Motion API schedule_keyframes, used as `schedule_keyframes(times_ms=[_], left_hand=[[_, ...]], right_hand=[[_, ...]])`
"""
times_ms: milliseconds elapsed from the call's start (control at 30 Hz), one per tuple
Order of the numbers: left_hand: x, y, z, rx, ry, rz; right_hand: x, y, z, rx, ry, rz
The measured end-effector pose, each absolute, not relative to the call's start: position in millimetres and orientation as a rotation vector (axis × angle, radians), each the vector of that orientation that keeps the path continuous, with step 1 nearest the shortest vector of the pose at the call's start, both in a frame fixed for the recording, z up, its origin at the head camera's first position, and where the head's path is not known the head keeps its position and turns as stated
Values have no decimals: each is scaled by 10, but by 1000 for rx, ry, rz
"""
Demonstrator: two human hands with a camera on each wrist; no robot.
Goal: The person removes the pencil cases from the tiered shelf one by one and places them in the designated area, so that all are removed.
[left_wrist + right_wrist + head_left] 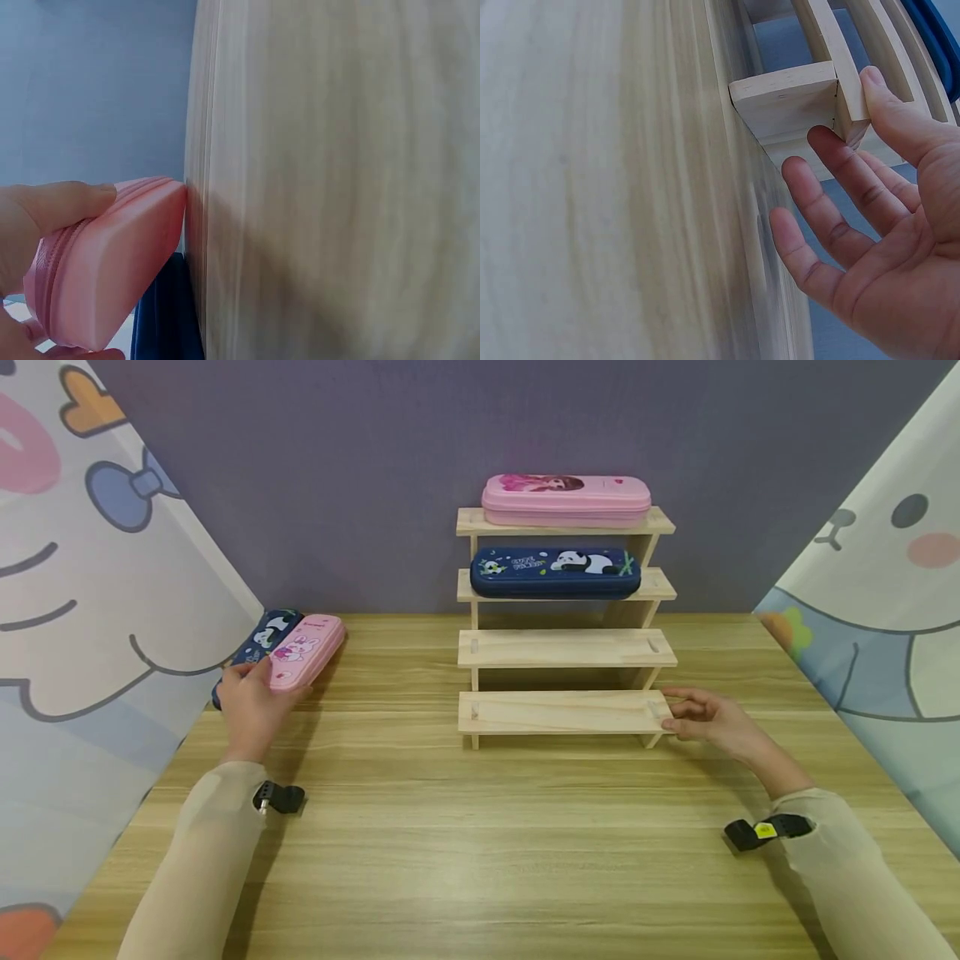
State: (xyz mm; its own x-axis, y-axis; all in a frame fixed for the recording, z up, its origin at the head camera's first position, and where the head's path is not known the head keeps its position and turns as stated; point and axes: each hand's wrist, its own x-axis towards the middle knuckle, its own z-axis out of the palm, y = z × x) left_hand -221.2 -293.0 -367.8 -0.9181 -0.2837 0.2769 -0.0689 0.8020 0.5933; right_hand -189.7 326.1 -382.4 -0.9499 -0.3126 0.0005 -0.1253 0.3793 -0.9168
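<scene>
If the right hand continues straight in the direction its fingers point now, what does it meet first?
The right hand points leftward at the wooden rack; its fingertips already seem to touch the right end of the lowest shelf, so that comes first.

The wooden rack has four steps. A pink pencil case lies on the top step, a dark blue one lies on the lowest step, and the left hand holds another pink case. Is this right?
One detail is wrong. The head view shows the dark blue pencil case on the second step from the top of the rack, not the lowest, which is bare. The pink pencil case does lie on top, and the left hand holds another pink case.
</scene>
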Motion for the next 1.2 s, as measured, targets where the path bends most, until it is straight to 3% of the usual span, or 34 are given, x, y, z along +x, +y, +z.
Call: schedule_keyframes(times_ms=[1200], left_hand=[[-2312, -2973, -3726, 445, -2986, -722]], right_hand=[[-1913, 3281, -3826, -381, 2448, -1613]])
